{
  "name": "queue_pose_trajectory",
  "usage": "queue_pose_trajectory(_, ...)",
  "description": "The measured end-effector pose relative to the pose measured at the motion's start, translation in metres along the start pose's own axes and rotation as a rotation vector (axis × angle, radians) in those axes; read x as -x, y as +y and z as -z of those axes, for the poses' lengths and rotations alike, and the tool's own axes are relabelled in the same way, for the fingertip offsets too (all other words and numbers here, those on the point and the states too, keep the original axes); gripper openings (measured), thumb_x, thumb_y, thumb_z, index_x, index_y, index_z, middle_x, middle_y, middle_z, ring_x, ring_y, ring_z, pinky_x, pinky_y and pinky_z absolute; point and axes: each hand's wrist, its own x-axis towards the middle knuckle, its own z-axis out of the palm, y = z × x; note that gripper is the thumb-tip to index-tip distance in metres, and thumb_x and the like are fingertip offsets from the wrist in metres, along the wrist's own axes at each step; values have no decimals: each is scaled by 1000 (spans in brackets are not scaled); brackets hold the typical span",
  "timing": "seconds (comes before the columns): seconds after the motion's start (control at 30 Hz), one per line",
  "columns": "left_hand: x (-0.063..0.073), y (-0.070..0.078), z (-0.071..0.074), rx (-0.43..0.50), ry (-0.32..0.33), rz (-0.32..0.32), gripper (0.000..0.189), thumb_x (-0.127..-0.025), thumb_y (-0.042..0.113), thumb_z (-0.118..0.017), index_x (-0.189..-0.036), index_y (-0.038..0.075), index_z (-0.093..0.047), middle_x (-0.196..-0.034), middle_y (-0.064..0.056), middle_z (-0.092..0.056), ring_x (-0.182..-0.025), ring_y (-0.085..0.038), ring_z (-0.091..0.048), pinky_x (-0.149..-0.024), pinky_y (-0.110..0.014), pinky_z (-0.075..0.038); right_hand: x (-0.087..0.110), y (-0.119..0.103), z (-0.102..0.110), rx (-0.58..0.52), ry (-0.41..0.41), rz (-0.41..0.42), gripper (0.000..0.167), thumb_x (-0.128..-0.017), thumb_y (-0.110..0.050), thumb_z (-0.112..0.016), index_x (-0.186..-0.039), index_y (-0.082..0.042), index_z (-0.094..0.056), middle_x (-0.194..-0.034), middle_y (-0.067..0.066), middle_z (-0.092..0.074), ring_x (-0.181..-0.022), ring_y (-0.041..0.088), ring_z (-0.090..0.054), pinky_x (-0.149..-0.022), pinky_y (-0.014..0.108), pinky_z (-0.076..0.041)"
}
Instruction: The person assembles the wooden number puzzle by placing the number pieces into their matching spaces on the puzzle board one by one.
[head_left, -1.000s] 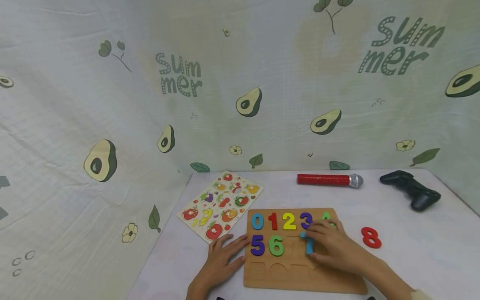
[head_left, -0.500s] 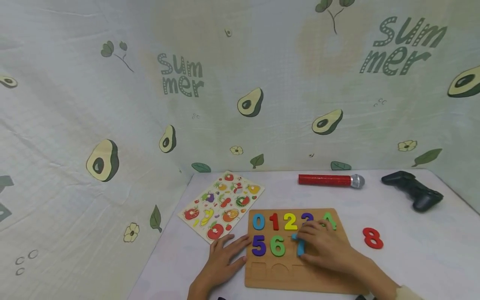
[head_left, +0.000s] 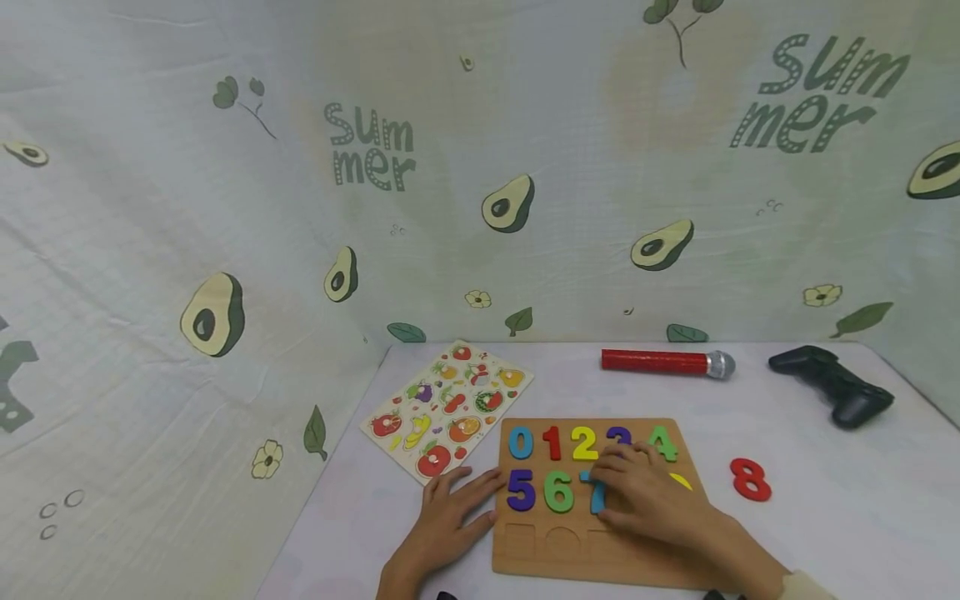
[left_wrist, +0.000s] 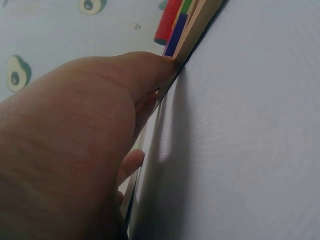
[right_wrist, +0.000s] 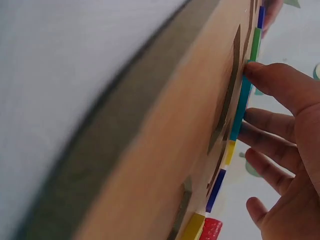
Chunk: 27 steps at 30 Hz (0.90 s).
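Note:
A wooden number puzzle board lies on the table. My left hand rests at its left edge, fingers extended, thumb against the side in the left wrist view. My right hand pinches a blue number 7 between thumb and fingers, low over the second row beside the green 6. In the right wrist view the blue 7 looks close to the board, though its seating is hard to judge. A yellow piece shows partly behind the hand. The purple 3 is partly covered.
A red 8 lies right of the board. Behind are a red microphone and a black game controller. A fruit picture board lies at the back left. A patterned cloth hangs behind the table.
The right hand has moved left with the blue 7, to beside the green 6. A yellow piece at the right of the board has come into view. The left hand has stayed put.

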Motion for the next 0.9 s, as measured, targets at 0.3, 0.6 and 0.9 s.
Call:
queue_pose_trajectory(0.3, -1, 0, 1, 2, -14, 5, 48, -102, 50, -48, -149, 39, -47, -154, 18, -41, -142, -34, -28, -107, -63, -12, 0, -1, 1, -8, 2, -19, 42, -86, -42, -78, -119, -17, -72, -122, -1, -63, -127, 32, -47, -100, 67, -27)
queue_pose_trajectory(0.6, 0, 1, 1, -6, 1, -2, 48, -102, 48, -49, -149, 37, -48, -154, 17, -42, -142, -35, -29, -105, -64, -14, 14, 4, 17, 11, -4, -46, 42, -89, -31, -76, -127, -15, -68, -129, 2, -63, -130, 33, -47, -105, 68, -22)
queue_pose_trajectory(0.9, 0, 0, -1, -7, -2, 2, 48, -102, 50, -48, -149, 39, -47, -154, 17, -42, -142, -34, -28, -105, -64, -13, 32, 15, 28, 62, 11, -129, 38, -86, -32, -79, -120, -18, -71, -123, -3, -65, -127, 32, -49, -102, 65, -24)
